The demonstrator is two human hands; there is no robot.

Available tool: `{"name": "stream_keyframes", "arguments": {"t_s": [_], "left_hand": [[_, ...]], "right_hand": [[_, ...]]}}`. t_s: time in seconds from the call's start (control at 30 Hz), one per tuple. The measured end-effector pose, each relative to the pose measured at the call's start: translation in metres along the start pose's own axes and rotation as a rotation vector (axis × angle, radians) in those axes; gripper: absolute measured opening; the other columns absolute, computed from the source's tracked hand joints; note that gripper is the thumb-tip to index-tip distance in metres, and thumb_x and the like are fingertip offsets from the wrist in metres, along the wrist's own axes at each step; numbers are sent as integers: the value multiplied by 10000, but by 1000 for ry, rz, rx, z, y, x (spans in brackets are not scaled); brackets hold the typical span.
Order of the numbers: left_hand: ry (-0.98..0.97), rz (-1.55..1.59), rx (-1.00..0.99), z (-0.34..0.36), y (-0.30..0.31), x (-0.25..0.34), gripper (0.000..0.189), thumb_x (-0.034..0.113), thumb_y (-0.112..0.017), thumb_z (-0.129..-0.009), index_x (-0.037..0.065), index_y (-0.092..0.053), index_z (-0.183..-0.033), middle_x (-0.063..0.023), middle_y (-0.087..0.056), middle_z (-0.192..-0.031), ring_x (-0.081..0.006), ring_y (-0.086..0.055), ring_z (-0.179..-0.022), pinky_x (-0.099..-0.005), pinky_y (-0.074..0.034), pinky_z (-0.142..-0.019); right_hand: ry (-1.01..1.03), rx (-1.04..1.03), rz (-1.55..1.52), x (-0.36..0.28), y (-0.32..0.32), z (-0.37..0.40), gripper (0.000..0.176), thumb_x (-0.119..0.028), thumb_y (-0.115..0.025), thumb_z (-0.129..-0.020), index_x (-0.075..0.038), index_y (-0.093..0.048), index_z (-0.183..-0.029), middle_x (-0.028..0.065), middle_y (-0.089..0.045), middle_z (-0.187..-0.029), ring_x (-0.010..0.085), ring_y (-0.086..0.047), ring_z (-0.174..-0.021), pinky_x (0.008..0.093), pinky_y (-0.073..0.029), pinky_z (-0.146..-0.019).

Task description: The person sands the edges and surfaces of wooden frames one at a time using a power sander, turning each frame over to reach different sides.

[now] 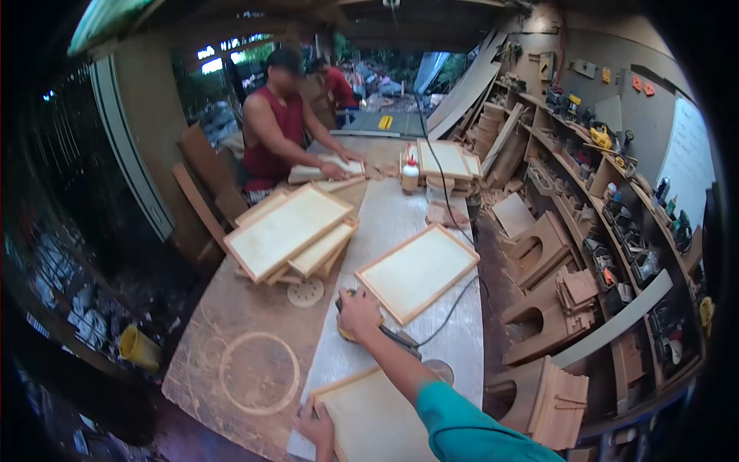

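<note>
My right hand [359,311] is closed over the top of a black and yellow power sander [402,343], whose dark cord trails off to the right. Under the sander lies the whitish table covering. Close to me, my left hand [315,428] grips the left edge of a wood-framed panel [373,416] with a pale face. Just beyond the sander, another framed panel [419,271] lies flat. To its left rises a stack of similar framed panels [291,231]. A round sanding disc [305,292] rests beside that stack.
Across the worktable [208,323], a co-worker [277,127] handles a panel; another person [337,86] sits farther back. A glue bottle [409,175] stands near more stacked panels [443,159]. Shelves of tools [608,192] and arched wooden pieces [531,323] line the right side.
</note>
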State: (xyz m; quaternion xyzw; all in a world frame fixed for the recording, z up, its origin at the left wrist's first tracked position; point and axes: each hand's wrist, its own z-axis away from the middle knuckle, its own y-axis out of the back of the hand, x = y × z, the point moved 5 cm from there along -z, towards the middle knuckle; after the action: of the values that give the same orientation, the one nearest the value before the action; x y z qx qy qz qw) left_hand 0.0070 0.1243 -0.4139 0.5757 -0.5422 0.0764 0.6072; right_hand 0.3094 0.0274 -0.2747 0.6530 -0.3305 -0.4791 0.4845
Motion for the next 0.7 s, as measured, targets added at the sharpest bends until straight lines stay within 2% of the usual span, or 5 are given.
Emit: {"name": "stream_keyframes", "arguments": {"t_s": [0.23,0.4,0.53,0.6,0.7], "left_hand": [[-37,4,-72,2,4,3,491,200,-764,-760,109,-724,-1240,-202,-542,-1242,-373,-467,-1212,-512,-350,-1076],[-166,75,-121,1,16,9,503,179,-750,-746,63,-711,-1234,-120,-670,-1269,-353,-479,-1239,-499,-306,-1114],[-166,74,-108,-1,14,12,498,174,-753,-747,64,-711,-1231,-131,-663,-1270,-361,-489,-1246,-505,-316,-1111],[-206,45,-104,2,14,9,480,175,-761,-757,70,-717,-1223,-234,-593,-1241,-389,-510,-1216,-511,-369,-1073],[-171,84,-65,3,14,7,438,193,-740,-777,54,-727,-1192,-178,-664,-1156,-365,-503,-1237,-514,-356,-1078]], "right_hand": [[45,41,59,0,0,4,471,-262,-650,-851,-212,-557,-1310,202,-562,-1194,406,-612,-1090,508,-526,-849],[50,16,63,-2,5,6,486,-272,-670,-841,-215,-559,-1311,188,-564,-1175,384,-609,-1086,486,-529,-846],[45,27,73,-4,7,6,508,-304,-695,-838,-218,-551,-1318,180,-560,-1193,376,-596,-1114,489,-524,-868],[44,30,89,-3,9,4,512,-316,-694,-843,-218,-542,-1323,180,-557,-1204,376,-592,-1123,490,-523,-876],[35,-17,97,-5,6,3,532,-348,-695,-851,-220,-518,-1337,181,-547,-1233,379,-586,-1141,498,-519,-893]]}}
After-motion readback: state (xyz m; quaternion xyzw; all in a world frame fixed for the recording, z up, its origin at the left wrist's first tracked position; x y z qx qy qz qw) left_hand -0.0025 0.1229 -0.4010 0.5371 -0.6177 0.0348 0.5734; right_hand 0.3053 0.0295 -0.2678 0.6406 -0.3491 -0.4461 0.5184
